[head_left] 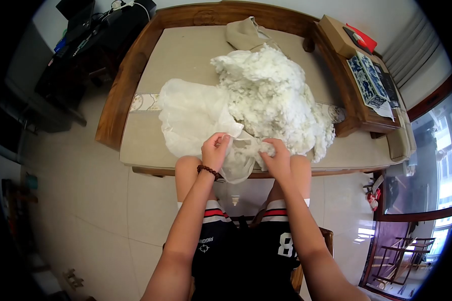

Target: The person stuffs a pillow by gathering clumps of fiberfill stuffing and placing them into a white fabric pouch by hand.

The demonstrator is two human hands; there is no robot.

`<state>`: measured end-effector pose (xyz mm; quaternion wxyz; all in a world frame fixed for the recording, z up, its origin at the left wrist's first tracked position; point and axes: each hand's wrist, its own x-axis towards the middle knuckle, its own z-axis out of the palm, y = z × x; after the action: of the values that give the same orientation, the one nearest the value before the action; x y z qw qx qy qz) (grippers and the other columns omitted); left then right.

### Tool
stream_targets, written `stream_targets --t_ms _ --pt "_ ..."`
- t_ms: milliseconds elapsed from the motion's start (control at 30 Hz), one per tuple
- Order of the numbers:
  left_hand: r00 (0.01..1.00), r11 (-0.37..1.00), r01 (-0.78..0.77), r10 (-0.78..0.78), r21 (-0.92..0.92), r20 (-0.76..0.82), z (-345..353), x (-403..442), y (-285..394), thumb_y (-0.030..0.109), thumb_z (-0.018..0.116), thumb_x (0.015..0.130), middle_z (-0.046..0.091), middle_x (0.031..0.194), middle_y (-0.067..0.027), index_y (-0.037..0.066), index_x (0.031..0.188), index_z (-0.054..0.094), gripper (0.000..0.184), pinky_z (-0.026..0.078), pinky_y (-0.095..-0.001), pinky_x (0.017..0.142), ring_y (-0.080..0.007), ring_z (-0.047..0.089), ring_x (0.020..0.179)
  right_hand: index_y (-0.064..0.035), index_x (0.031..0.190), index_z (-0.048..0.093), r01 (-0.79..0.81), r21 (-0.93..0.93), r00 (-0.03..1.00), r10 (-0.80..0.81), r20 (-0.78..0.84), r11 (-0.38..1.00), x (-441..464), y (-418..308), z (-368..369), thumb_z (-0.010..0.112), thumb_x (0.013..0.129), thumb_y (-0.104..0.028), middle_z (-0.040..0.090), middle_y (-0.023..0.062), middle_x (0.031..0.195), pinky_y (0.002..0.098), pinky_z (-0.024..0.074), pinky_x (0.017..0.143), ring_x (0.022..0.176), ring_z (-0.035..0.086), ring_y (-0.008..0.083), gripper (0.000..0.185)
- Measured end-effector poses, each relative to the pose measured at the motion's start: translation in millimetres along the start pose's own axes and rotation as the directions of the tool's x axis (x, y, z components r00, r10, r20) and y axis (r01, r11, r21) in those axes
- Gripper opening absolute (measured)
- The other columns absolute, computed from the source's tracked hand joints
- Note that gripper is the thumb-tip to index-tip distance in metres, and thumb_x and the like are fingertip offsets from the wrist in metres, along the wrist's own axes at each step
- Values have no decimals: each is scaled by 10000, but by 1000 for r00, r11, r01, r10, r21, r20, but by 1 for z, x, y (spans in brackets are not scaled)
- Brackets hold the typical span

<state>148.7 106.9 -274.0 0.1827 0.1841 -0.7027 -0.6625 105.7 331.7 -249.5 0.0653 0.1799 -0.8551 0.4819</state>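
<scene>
A large heap of fluffy white stuffing [271,90] lies on the beige seat cushion in front of me. To its left rests a puffed-out, translucent white bag [193,115], its near end hanging over the seat's front edge between my knees. My left hand [216,149], below a brown bead bracelet, pinches the edge of the bag. My right hand [277,156] has thumb and fingers closed round a bit of white stuffing at the near side of the heap, beside the bag's opening.
A beige cloth [246,34] lies behind the heap. At the right, a wooden side shelf [371,118] bears a blue-and-white box [367,80] and a cardboard box [336,37]. A dark desk [103,42] with cables stands at the upper left.
</scene>
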Motion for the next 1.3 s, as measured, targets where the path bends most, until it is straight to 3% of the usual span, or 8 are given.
stream_targets --t_ms 233,367,867,967,1067,1167,1233,1300 --pt "998 998 52 -51 -35 31 -1 -1 2 192 719 993 650 747 44 -7 1047 745 208 423 -218 577 -26 540 651 -38 1116 709 -174 249 983 183 -10 953 -1 -33 -21 782 780 -30 727 159 1095 363 557 870 1017 710 306 344" --pt "1000 996 -1 2 -88 15 2 0 -5 198 722 987 670 722 24 -15 1044 755 223 442 -237 575 -40 561 639 -30 1130 707 68 94 997 -64 -41 993 -6 -53 1 775 785 -26 724 166 1096 376 562 847 949 711 314 352" --pt "980 996 -7 24 -83 196 -14 -11 22 165 718 1010 544 739 114 -31 1086 763 215 322 -192 562 6 418 647 51 1066 667 -191 21 972 186 143 981 36 -22 129 658 869 -91 715 244 1028 428 550 804 875 699 348 243" --pt "981 991 -23 48 -132 186 -11 -12 23 159 712 1014 495 738 122 -23 1099 765 208 287 -190 562 8 374 648 43 1007 648 -413 452 898 435 59 791 53 -18 153 645 869 -78 704 185 951 406 537 761 848 676 268 183" --pt "992 980 -31 54 -195 116 -12 -11 24 160 707 1017 510 741 121 -24 1101 758 208 291 -189 562 12 384 650 31 1026 632 -148 948 842 539 -29 282 63 -38 161 645 852 -65 669 129 909 389 517 723 825 632 209 199" --pt "997 978 -67 72 -195 21 -16 -2 9 176 712 1014 496 676 101 -17 1086 755 211 306 -216 535 -7 387 610 32 1097 633 -290 772 920 386 63 565 68 13 192 644 860 -54 686 159 988 397 530 719 848 661 272 252" --pt "998 987 -62 63 -147 4 -18 2 5 172 710 1014 489 667 99 -11 1077 755 199 306 -219 533 -8 384 605 36 1207 618 116 -92 748 -26 663 989 76 14 164 640 867 -29 682 230 1164 387 559 717 931 676 346 347" --pt "999 994 -52 50 -101 -15 -21 6 5 168 708 1013 482 658 96 -6 1068 756 189 306 -222 531 -9 382 601 28 1239 624 239 -13 804 -190 563 971 63 4 131 656 865 -29 657 259 1238 403 574 720 959 677 376 379"
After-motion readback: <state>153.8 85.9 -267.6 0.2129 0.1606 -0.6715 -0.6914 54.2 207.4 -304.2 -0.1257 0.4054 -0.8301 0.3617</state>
